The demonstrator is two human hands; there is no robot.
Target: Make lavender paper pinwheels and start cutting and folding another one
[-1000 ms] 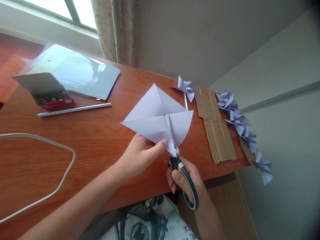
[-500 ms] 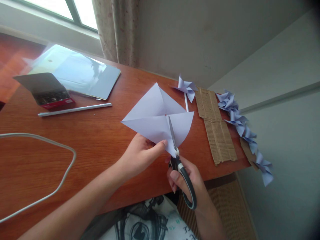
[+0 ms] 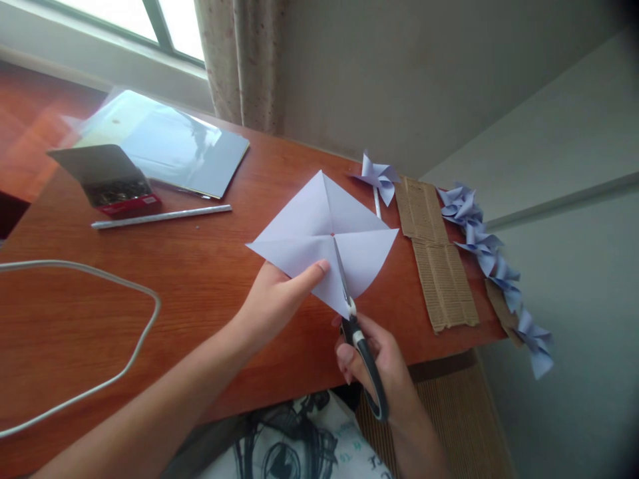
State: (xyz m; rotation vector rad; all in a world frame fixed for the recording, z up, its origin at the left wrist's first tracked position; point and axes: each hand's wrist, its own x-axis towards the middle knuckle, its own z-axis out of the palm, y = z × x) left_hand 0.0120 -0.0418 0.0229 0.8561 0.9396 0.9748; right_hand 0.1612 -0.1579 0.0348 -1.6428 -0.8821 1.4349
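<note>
A pale square of paper [image 3: 294, 229], creased along its diagonals and with a small red mark at the centre, is held up over the table. My left hand [image 3: 279, 293] grips its lower left edge, thumb on top and the fingers hidden underneath. My right hand [image 3: 377, 352] is closed around the dark handles of a pair of scissors [image 3: 344, 283]. Their blades lie along the crease from the near corner, with the tip close to the red mark. A paper pinwheel [image 3: 378, 178] on a white stick lies just beyond the sheet.
Corrugated cardboard [image 3: 436, 266] lies on the wooden table [image 3: 210, 359], with several pinwheels [image 3: 482, 243] along the right edge. At the left are an open small box [image 3: 124, 193], a silvery rolled stick [image 3: 162, 217], a plastic-covered folder [image 3: 174, 146] and a white cable [image 3: 150, 313].
The paper has turned slightly and my left thumb has shifted up and left on it. The scissors' tip now sits nearer the red mark. The whole view has shifted a little.
</note>
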